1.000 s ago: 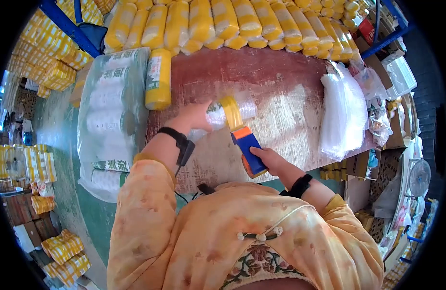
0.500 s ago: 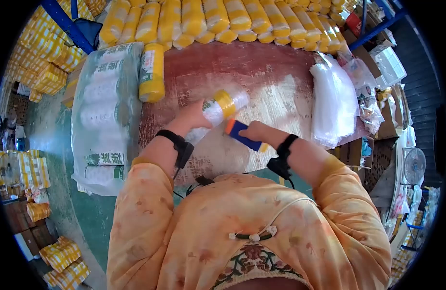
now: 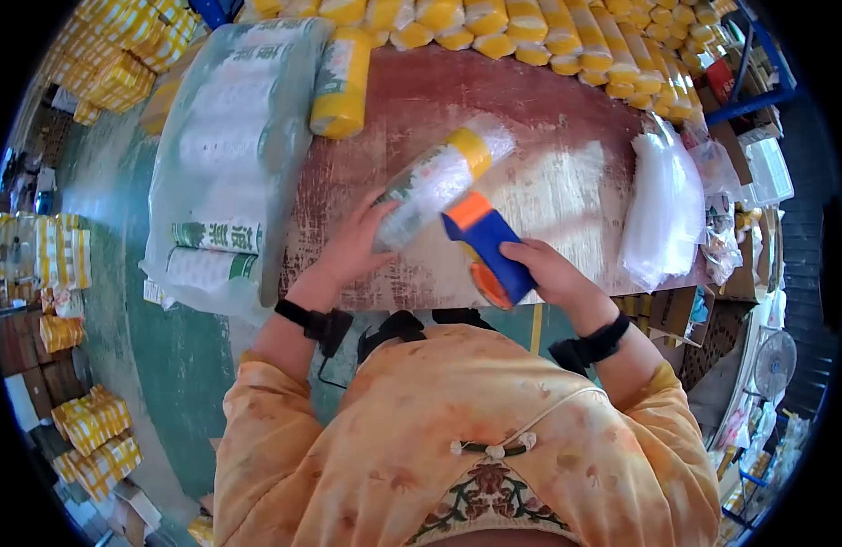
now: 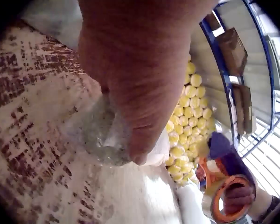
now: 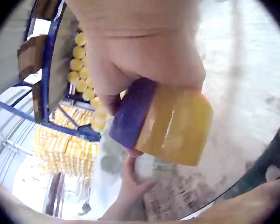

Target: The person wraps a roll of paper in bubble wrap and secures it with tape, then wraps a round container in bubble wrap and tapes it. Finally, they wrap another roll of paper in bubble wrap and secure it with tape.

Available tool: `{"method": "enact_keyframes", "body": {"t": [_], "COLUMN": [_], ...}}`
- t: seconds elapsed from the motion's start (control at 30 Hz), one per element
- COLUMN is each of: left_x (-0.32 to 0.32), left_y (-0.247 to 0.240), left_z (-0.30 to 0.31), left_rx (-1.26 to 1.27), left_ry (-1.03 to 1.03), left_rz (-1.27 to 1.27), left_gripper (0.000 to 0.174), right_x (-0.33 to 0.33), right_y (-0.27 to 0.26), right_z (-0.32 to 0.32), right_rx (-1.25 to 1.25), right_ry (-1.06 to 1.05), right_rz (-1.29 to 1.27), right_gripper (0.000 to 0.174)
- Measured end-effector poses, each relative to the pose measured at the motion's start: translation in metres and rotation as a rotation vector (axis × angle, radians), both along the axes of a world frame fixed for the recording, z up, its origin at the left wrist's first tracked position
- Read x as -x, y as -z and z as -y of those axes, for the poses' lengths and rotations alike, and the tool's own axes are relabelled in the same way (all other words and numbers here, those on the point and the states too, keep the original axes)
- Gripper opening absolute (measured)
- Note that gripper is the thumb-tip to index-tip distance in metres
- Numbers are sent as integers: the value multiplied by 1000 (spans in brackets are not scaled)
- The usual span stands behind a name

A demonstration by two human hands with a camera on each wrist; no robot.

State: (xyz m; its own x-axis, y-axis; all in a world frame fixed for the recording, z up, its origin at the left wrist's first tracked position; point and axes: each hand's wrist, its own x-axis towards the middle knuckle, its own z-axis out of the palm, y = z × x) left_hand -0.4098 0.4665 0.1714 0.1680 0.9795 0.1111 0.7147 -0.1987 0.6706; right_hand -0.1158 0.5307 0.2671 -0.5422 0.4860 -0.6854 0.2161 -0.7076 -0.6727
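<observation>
A bubble-wrapped roll [image 3: 436, 180] with a printed label lies slantwise over the table, a band of yellow tape [image 3: 471, 153] round its far end. My left hand [image 3: 351, 244] grips its near end, where loose clear wrap [image 4: 100, 135] bunches under the fingers. In my right hand [image 3: 550, 270] is a blue tape dispenser [image 3: 505, 253] with an orange front, held just right of the roll. The dispenser's roll of yellow packing tape [image 5: 175, 126] shows in the right wrist view. No tape strip spans from dispenser to wrapped roll.
A big clear bag [image 3: 229, 146] of white labelled rolls stands on the left, beside a yellow-taped roll [image 3: 340, 87]. Many yellow-taped rolls [image 3: 530, 32] are stacked along the back. Sheets of bubble wrap [image 3: 662, 210] lie at the table's right edge.
The tape strip that joined dispenser and roll a second ago is parted, leaving a band round the roll. The roll has swung to a steeper slant; the dispenser turned upright again beside it.
</observation>
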Motion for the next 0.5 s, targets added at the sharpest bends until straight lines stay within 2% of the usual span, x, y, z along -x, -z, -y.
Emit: {"method": "enact_keyframes", "body": {"t": [0.1,0.2,0.23,0.33,0.43,0.5], "left_x": [0,4,3,-6,-51,-67], "left_y": [0,7,7,-2,7,-3], "left_z": [-1,-4,-7,-6,8,14], "left_rx": [67,71,116,166,154,255], "left_ry": [-60,-55,-60,-65,-235,-194], "left_rz": [80,93,110,131,101,101], "left_gripper": [83,85,87,87,86,84], "right_x": [44,63,66,55,13,-6], "right_y": [2,46,57,54,59,43], "right_z": [-3,-4,-1,-3,-25,-39], "right_rx": [4,125,-55,-56,-70,-83], "right_ry": [-112,-253,-310,-309,-410,-485], "right_rz": [-50,-27,150,198,249,342], "right_gripper": [38,41,45,46,45,45]}}
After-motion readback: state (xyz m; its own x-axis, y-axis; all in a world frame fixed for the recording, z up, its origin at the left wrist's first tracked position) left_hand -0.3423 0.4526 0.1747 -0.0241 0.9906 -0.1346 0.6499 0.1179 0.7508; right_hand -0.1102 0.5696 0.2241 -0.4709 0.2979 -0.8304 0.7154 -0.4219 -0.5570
